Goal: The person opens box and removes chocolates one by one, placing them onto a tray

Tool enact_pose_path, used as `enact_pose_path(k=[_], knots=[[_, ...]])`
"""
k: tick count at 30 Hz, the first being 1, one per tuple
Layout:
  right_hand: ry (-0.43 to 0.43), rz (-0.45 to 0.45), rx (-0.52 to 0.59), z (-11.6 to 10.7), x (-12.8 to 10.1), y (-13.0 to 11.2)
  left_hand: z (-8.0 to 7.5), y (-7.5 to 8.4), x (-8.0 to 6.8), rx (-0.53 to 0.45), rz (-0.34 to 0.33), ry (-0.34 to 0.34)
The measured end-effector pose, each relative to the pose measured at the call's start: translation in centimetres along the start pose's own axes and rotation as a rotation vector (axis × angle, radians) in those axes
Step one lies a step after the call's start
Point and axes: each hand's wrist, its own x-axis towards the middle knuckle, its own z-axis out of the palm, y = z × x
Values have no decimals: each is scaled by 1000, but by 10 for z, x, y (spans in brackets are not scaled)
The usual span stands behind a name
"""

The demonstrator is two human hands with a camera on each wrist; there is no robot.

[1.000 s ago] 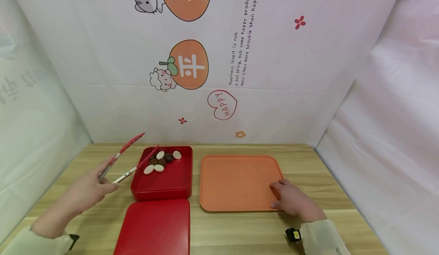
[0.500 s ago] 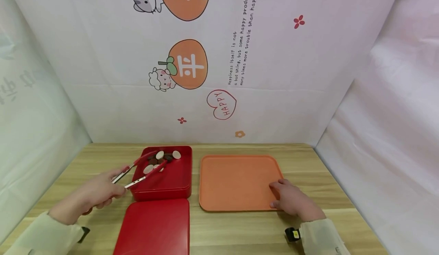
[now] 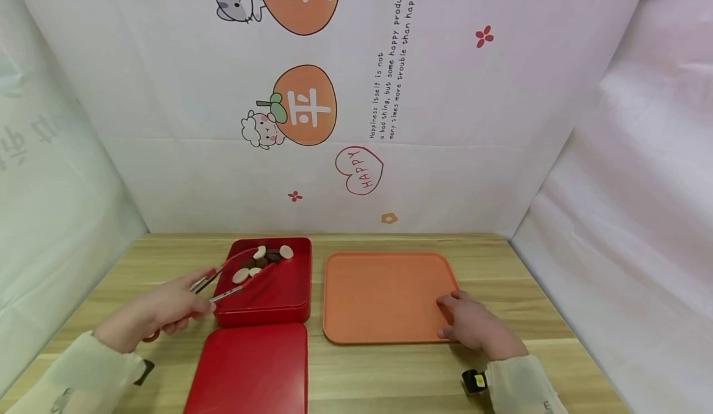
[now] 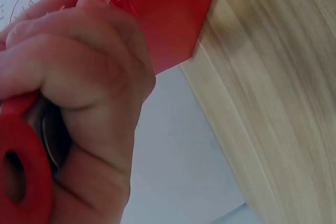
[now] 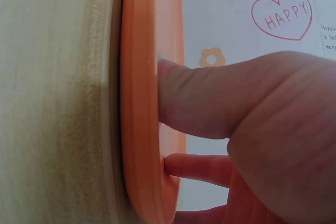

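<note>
The left hand [image 3: 147,315] clenches red tongs [image 3: 234,273], whose tips now dip among the small, light, probably slippery discs [image 3: 241,275] at the red box's [image 3: 267,299] far-left corner; a second ago they hovered wide open. Best nipped across their flat faces. The right hand [image 3: 473,324], fingers relaxed, rests on the orange tray's [image 3: 384,296] near-right corner.

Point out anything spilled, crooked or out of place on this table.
Nothing stands out. The pieces all lie inside the red box, its lid lies flat in front of it, and the orange tray sits square beside it.
</note>
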Motion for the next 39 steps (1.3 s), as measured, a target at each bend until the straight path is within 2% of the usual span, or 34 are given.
enact_pose_path(k=[15,25,39], knots=[[-19,10,13,-1,1,-1,2,2,4,94,-35,41],[6,-9,-5,0,1,2,9,8,5,149,-5,86],[-13,11,11,0,1,0,13,8,4,170,14,95]])
